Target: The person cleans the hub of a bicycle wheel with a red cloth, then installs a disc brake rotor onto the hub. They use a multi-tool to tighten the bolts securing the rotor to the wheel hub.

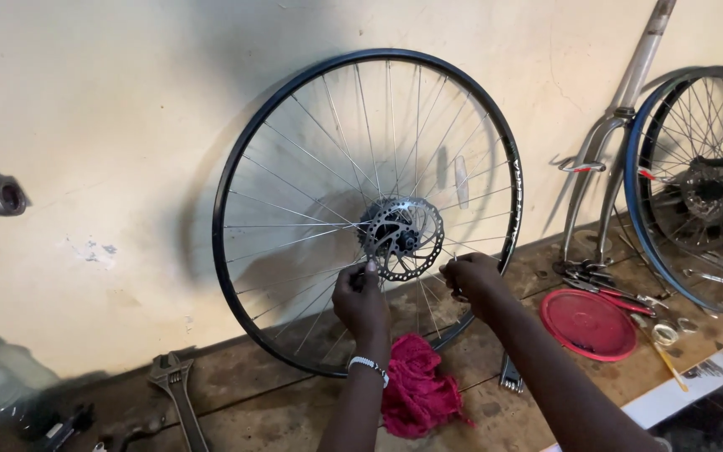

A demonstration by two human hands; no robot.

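Observation:
A black-rimmed bicycle wheel (236, 167) stands upright on the workbench and leans on the pale wall. A silver brake disc (412, 224) sits on its hub. My left hand (361, 303) is at the spokes just below and left of the disc, with its fingertips pinched on a spoke or a small part there. On the other side, my right hand (474, 280) is closed among the spokes below and right of the disc. What either hand pinches is too small to tell. A bracelet is on my left wrist.
A red rag (418, 389) lies on the wooden bench (269, 410) under my arms. A large adjustable wrench (179, 389) lies at left, a red lid (587, 324) with small tools at right. A second wheel (696, 184) and a fork (608, 142) lean at far right.

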